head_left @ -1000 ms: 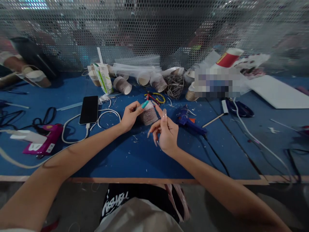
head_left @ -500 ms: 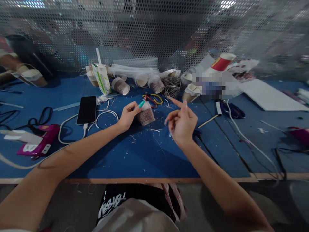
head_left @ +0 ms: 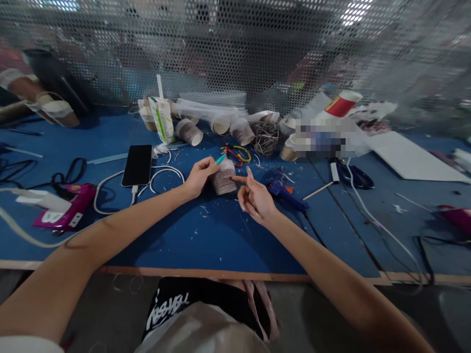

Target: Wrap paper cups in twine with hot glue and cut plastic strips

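My left hand (head_left: 200, 176) grips a small white cup (head_left: 224, 180) wound with greyish-brown cord, its thumb with a long teal nail lying over the upper end. At the cup's right side, the extended index finger of my right hand (head_left: 256, 198) appears to touch the cord. The other right-hand fingers are loosely curled and hold nothing visible. Just right of that hand lies a blue glue gun (head_left: 285, 193) with an orange part beside it. Behind the cup is a tool with red and yellow handles (head_left: 243, 153), partly hidden.
On the blue table (head_left: 184, 250) are a phone (head_left: 137, 165) with a white cable, a purple glue gun (head_left: 69, 213), a drink carton (head_left: 164, 122) and a tangle of cord (head_left: 265, 138). Several cord-wrapped cups (head_left: 189, 131) lie along a perforated metal screen (head_left: 235, 54). A white board (head_left: 415, 154) rests at right.
My right hand has moved left and down, bringing its index finger to the cup and uncovering the blue glue gun. My left hand still holds the cup, now slightly more upright.
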{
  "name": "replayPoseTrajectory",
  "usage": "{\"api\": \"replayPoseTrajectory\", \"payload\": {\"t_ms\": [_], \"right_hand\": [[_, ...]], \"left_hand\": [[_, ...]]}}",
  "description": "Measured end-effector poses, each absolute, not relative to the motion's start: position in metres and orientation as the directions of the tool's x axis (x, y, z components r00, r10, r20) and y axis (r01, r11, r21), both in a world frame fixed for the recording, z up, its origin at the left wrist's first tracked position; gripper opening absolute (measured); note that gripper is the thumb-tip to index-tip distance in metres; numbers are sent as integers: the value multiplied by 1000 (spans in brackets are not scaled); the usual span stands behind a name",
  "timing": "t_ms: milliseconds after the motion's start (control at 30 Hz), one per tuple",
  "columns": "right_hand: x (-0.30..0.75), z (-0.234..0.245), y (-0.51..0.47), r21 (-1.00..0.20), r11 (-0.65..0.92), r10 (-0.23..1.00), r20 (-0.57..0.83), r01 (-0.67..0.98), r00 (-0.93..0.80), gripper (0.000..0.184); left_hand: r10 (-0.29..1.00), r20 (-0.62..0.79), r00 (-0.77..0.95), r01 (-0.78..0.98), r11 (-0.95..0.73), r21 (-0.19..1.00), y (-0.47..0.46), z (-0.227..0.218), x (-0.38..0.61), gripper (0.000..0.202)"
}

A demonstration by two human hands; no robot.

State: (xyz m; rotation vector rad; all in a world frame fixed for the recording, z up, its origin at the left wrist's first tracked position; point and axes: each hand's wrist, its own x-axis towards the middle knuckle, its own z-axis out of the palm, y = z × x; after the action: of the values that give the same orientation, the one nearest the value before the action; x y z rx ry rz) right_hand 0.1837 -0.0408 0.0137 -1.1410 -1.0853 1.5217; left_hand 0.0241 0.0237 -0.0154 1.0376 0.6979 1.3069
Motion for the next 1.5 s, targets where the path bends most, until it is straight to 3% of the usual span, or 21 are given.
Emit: {"api": "replayPoseTrajectory", "payload": {"t_ms": [267, 367, 433, 500, 633, 767, 1033, 1367, 1500], "right_hand": [[182, 12, -58, -986, -133, 985, -142, -100, 98, 48], [190, 17, -57, -989, 43, 932, -12, -143, 361, 40], [197, 25, -52, -962, 167, 894, 55, -217, 446, 42], [203, 37, -45, -931, 121, 950, 8, -344, 314, 42], [206, 61, -31, -831, -142, 989, -145, -538, -36, 38], [200, 68, -25, -770, -235, 965, -111, -593, -239, 33], [196, 48, -21, -749, -319, 931, -133, -580, -340, 41], [196, 32, -20, -813, -269, 919, -56, -516, -391, 40], [196, 32, -21, -813, -270, 904, -29, -516, -427, 25]], "left_hand": [[980, 118, 158, -446, -36, 895, 25, -16, 23, 45], [983, 105, 152, -441, -27, 897, 25, -15, 23, 45], [984, 96, 148, -440, -22, 898, 25, -15, 23, 45], [984, 90, 153, -441, -14, 897, 24, -14, 23, 45], [984, 86, 154, -446, -8, 895, 22, -11, 23, 44], [983, 82, 162, -461, 1, 888, 18, -6, 24, 43], [986, 60, 152, -441, 13, 897, 19, -8, 23, 36], [990, 32, 134, -438, 30, 898, 16, -6, 22, 32], [986, 56, 158, -443, 20, 896, 17, -6, 21, 37]]}}
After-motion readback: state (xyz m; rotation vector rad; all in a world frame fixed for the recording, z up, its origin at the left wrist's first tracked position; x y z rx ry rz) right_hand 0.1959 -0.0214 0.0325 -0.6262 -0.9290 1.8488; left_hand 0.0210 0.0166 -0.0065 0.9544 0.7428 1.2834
